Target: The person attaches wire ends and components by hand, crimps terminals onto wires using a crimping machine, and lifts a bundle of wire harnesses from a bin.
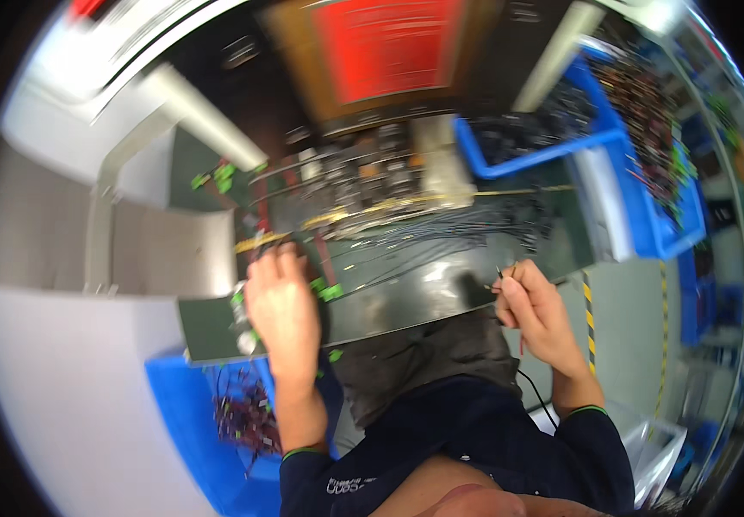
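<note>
A: Head view. Hands?

B: Right hand (pixel 541 317), right of centre: thumb and fingers pinch a thin wire (pixel 500 273). Left hand (pixel 282 297), left of centre: fingers bunched, tips low over the bench (pixel 380 312). Blurred; cannot tell whether they grip anything.

A: Good handling, in your judgement?

B: Pinch near the wire's end, leave the tip exposed, steady it, avoid snagging the loose leads (pixel 475 228).

A: Wire's direction?

B: Dark tip appears to point up, slightly leftward in the frame. Red strand (pixel 522 345) shows below the hand; same wire or not, unclear. Full long axis hidden. Leads lie roughly left to right.
</note>
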{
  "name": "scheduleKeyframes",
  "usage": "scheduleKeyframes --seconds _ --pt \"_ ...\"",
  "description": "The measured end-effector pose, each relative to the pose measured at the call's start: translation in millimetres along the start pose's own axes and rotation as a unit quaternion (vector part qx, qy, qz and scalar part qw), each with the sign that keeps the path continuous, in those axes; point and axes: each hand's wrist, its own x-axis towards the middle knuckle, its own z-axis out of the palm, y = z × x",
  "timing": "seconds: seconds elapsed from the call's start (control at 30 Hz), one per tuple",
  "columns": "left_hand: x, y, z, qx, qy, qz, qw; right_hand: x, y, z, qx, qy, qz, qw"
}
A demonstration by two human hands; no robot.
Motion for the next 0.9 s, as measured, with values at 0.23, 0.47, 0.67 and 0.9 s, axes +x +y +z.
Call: scheduleKeyframes --seconds 0.23,0.47,0.67,0.9 --pt "-15 -3 -27 0.012 -0.056 -0.097 0.994 -38 -132 -170 -0.476 0.279 -0.112 0.826" --pt "-31 -23 -4 -0.044 -0.075 -0.135 0.987 53 -75 -231 -0.662 0.232 -0.335 0.629" --pt "-32 -29 -5 -0.155 -0.036 -0.185 0.970 72 1 -56 -0.531 -0.003 -0.416 0.738" --pt "-51 -40 -20 -0.231 0.002 -0.184 0.955 114 37 17 -0.573 -0.034 -0.447 0.686"
